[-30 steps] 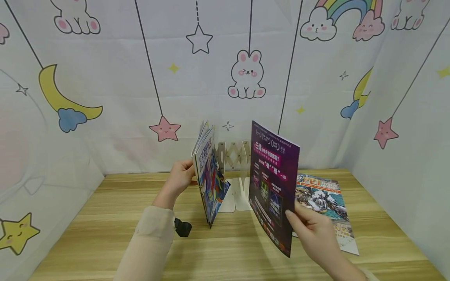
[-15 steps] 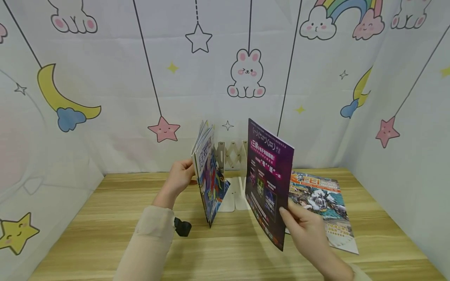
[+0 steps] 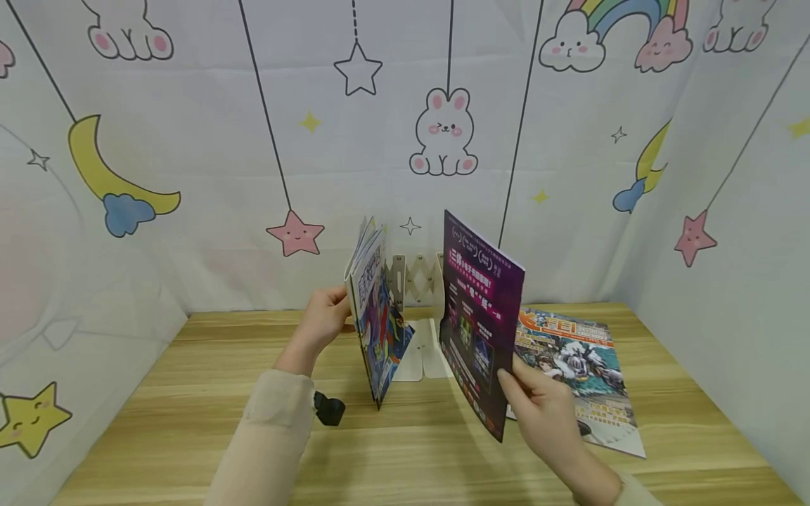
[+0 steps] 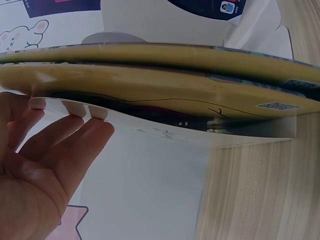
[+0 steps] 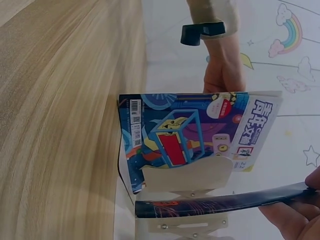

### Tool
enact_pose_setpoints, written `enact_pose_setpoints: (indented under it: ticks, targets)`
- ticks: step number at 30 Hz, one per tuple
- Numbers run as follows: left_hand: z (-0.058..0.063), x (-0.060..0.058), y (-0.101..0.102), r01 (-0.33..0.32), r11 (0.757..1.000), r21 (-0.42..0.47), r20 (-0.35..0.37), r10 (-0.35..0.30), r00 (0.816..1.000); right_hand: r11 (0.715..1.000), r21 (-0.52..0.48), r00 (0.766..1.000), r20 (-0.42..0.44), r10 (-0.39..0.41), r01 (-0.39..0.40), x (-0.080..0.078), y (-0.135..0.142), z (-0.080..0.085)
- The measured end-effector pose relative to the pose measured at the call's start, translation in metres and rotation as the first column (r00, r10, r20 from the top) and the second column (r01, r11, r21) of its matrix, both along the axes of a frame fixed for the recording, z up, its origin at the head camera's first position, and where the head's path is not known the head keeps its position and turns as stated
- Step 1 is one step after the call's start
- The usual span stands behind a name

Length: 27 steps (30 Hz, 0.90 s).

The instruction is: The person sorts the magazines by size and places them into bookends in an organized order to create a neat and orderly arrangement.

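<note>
A white expandable bookend (image 3: 413, 351) with a lattice back stands mid-table. Colourful magazines (image 3: 380, 330) lean upright at its left side. My left hand (image 3: 324, 320) touches the outer face of the left panel; in the left wrist view, the fingertips (image 4: 102, 127) lie against that white sheet, beside the magazines' yellowish edges. With thumb and fingers, my right hand (image 3: 544, 411) pinches the near edge of a purple magazine (image 3: 481, 316), held upright at the bookend's right side. The right wrist view has this purple magazine (image 5: 220, 202) edge-on, its lower end close over the bookend's base.
Another magazine (image 3: 579, 372) lies flat on the wooden table (image 3: 240, 422) at the right, partly hidden by my right hand. A black wrist strap piece (image 3: 329, 409) hangs by the left sleeve. A cartoon-printed cloth (image 3: 380, 154) closes off the back and sides.
My right hand has moved left and slightly farther from me with the purple magazine, uncovering more of the flat one. The left hand and the leaning magazines have stayed put.
</note>
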<state>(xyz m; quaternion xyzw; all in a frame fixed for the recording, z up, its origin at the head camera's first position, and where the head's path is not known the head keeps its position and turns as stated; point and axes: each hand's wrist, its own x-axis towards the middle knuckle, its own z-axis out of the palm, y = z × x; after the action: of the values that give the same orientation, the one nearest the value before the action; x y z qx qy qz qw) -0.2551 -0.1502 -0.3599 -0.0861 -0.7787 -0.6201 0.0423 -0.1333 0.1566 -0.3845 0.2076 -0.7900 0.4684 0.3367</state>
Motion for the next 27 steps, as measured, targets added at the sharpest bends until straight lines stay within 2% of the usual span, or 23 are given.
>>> enact_pose_setpoints:
  ticks: [17,23,27]
  targets:
    - [0.0,-0.001,-0.001,0.001,1.0,0.016,0.006,-0.001,1.0,0.999,-0.039,0.993,-0.121,0.004,-0.009,-0.014,-0.006,-0.009]
    - [0.0,0.0,0.0,-0.006,1.0,0.012,0.011,0.006,1.0,0.997,-0.074,0.993,-0.112,0.027,-0.035,-0.018,-0.01,-0.013]
    - [0.001,0.001,0.001,-0.004,1.0,0.011,0.012,0.004,1.0,0.998,-0.066,0.994,-0.113,0.006,-0.014,-0.022,-0.012,-0.016]
